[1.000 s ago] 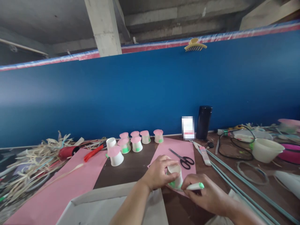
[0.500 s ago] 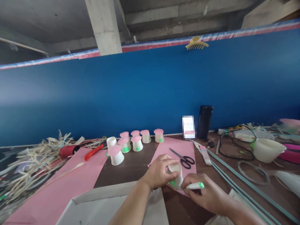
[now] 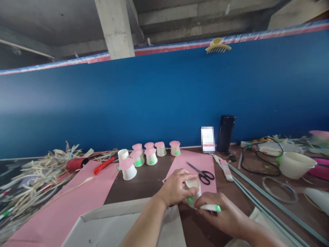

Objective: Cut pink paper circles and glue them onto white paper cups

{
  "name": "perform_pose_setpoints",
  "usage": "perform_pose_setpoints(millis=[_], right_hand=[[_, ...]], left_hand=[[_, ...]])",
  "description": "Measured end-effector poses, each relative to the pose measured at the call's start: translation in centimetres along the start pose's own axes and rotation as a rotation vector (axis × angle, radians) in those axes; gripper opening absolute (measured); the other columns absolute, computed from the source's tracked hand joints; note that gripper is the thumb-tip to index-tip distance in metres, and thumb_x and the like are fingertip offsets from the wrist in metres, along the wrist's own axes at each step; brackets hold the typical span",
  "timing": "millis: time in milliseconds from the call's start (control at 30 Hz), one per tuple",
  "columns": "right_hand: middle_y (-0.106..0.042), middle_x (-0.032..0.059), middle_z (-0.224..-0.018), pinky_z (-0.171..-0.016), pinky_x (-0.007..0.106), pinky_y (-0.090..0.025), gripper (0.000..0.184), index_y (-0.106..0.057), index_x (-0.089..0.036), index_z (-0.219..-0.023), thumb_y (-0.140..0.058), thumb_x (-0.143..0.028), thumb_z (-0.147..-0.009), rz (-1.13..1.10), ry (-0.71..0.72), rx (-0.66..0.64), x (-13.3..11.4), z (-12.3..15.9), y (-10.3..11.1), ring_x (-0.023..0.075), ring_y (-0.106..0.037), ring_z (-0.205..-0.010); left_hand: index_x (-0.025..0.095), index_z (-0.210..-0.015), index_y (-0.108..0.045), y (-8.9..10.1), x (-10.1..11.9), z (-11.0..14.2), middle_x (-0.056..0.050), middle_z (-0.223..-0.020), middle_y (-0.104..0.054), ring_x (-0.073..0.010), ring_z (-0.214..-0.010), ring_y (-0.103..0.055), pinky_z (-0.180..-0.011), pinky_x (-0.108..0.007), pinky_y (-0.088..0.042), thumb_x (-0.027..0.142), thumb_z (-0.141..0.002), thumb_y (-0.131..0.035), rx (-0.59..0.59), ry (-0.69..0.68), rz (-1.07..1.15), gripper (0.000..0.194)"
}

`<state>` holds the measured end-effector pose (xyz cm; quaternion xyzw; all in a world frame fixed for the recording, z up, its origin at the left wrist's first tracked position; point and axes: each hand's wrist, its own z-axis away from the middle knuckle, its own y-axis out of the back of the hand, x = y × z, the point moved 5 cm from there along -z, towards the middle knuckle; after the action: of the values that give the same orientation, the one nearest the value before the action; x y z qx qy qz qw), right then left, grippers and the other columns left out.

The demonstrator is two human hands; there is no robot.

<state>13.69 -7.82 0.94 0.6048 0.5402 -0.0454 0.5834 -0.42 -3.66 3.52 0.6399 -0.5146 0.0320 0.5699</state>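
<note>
A small white paper cup [image 3: 193,187] with green marks near its base stands upside down on a pink paper sheet [image 3: 199,162]. My left hand [image 3: 177,187] is wrapped round its left side. Just in front of the cup, my right hand [image 3: 222,212] grips a white marker with a green end [image 3: 211,207], and the marker's tip is hidden against the cup's base. Black scissors [image 3: 203,174] lie just behind the cup on the same sheet.
Several upturned cups with pink tops [image 3: 150,155] stand in a group further back. A larger pink sheet [image 3: 59,209], a red cutter [image 3: 103,165] and a straw pile [image 3: 33,175] lie at left. A dark flask [image 3: 226,133], cables, grey strips [image 3: 259,197] and a white bowl [image 3: 293,164] sit right.
My right hand with the marker has slid a little left and down along the cup's base. The camera has tilted slightly; the cup and left hand stay put.
</note>
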Motion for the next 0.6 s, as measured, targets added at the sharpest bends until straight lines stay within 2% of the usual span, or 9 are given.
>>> perform_pose_setpoints(millis=[233,600], right_hand=[[-0.073,-0.001,-0.083,-0.07,0.02,-0.048,0.016,-0.07,-0.024,-0.086,-0.055,-0.02,-0.083,0.011,-0.032,0.004,0.32,-0.13,-0.4,0.0125,-0.066,-0.075],[-0.074,0.0008,-0.084,-0.072,0.022,-0.05,0.017,-0.071,-0.024,-0.086,-0.055,-0.02,-0.081,-0.017,-0.05,0.034,0.94,-0.09,-0.68,0.016,-0.067,-0.077]], left_hand=[[0.028,-0.115,-0.061,0.08,-0.02,-0.09,-0.003,-0.109,-0.059,-0.0196,-0.101,-0.053,-0.091,-0.03,-0.041,0.042,-0.077,-0.062,-0.005,0.024,-0.002,0.041],[0.028,-0.116,-0.061,0.28,0.4,-0.02,-0.002,-0.106,-0.061,-0.0188,-0.098,-0.054,-0.087,-0.027,-0.043,0.042,-0.076,-0.062,0.004,0.022,-0.021,0.042]])
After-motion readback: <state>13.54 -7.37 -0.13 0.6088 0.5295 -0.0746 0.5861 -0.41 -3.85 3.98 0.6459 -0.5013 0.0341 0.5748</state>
